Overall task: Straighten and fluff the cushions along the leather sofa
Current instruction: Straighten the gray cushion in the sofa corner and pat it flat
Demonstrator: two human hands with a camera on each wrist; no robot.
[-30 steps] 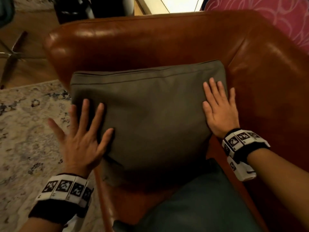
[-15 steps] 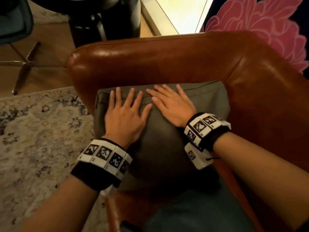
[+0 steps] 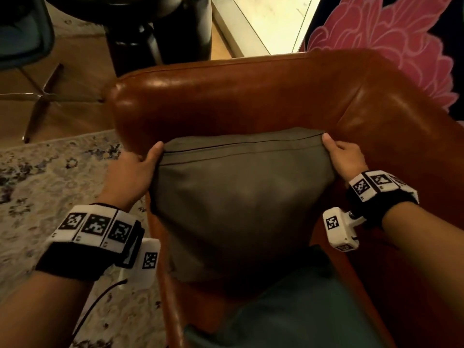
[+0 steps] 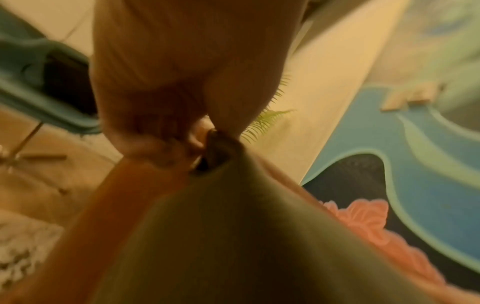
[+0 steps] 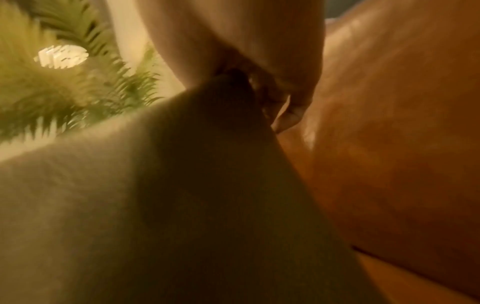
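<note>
A grey-olive cushion (image 3: 241, 197) leans in the corner of the brown leather sofa (image 3: 238, 96), against its armrest. My left hand (image 3: 140, 167) pinches the cushion's top left corner, thumb on the front face. My right hand (image 3: 344, 156) pinches the top right corner the same way. In the left wrist view the cushion (image 4: 233, 236) tapers up into the left hand (image 4: 202, 139) gripping its corner. The right wrist view shows the cushion (image 5: 155, 205) ending in the right hand (image 5: 254, 92) beside the sofa leather (image 5: 389, 144). A teal cushion (image 3: 288, 317) lies in front, near me.
A patterned rug (image 3: 50, 184) covers the floor left of the sofa. A black stool (image 3: 155, 28) and a chair's metal legs (image 3: 40, 96) stand beyond the armrest. A pink flower wall panel (image 3: 389, 46) rises behind the sofa back. A fern (image 5: 64, 82) is close by.
Both hands left the cushion's face, where they lay flat side by side, spread outward, and now pinch its two top corners.
</note>
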